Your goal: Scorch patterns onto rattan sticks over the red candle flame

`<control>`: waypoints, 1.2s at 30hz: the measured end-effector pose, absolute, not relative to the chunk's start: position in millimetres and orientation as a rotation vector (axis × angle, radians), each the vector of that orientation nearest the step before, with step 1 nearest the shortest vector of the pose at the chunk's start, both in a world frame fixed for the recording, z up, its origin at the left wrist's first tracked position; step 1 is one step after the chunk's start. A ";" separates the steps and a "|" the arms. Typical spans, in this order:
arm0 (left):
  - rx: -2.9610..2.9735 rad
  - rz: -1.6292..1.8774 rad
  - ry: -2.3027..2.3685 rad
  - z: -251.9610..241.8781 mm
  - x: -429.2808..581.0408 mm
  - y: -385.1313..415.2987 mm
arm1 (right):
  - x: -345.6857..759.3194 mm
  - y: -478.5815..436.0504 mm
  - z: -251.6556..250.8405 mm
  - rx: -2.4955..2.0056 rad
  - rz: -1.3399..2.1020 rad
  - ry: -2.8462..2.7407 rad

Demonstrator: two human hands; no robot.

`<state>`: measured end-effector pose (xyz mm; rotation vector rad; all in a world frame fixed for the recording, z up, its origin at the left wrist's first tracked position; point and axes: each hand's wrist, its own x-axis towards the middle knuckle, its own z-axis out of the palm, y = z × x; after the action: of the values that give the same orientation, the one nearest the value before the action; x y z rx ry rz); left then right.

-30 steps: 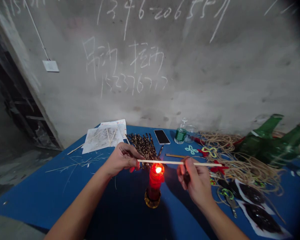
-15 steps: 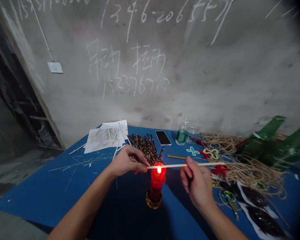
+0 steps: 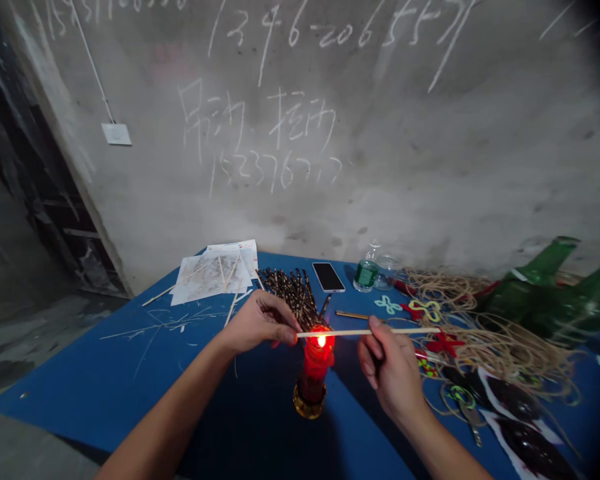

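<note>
From the head camera, the right hand (image 3: pixel 390 368) pinches a pale, thin bamboo stick (image 3: pixel 370 332) between thumb and forefinger, its other fingers curled beneath. The stick lies almost level across the flame of a red glass candle (image 3: pixel 316 363). The left hand (image 3: pixel 263 323) is curled, its fingertips (image 3: pixel 289 328) at the stick's near end; whether they grip it cannot be told, since the fingers hide the contact. Just beyond lies a heap of dark-banded scorched sticks (image 3: pixel 285 293) on a blue table (image 3: pixel 85 373).
</note>
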<state>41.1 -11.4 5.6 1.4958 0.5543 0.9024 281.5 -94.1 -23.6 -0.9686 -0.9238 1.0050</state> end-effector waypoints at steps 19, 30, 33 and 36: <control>1.460 0.915 0.491 6.9 44.2 -12.9 | 278.2 -99.8 -22.6 -0.933 0.994 -0.938; 1.448 0.877 0.472 4.4 43.1 -12.5 | 278.1 -100.3 -23.7 -0.915 0.988 -0.930; 1.437 0.866 0.473 6.0 43.1 -13.1 | 277.6 -100.0 -23.5 -0.917 0.988 -0.929; 1.450 0.848 0.477 6.3 42.0 -12.4 | 277.4 -99.6 -25.3 -0.931 1.003 -0.951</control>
<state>42.0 -12.4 6.3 1.4504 0.4770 0.8483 277.4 -99.6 -25.3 -0.9307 -0.9509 1.0030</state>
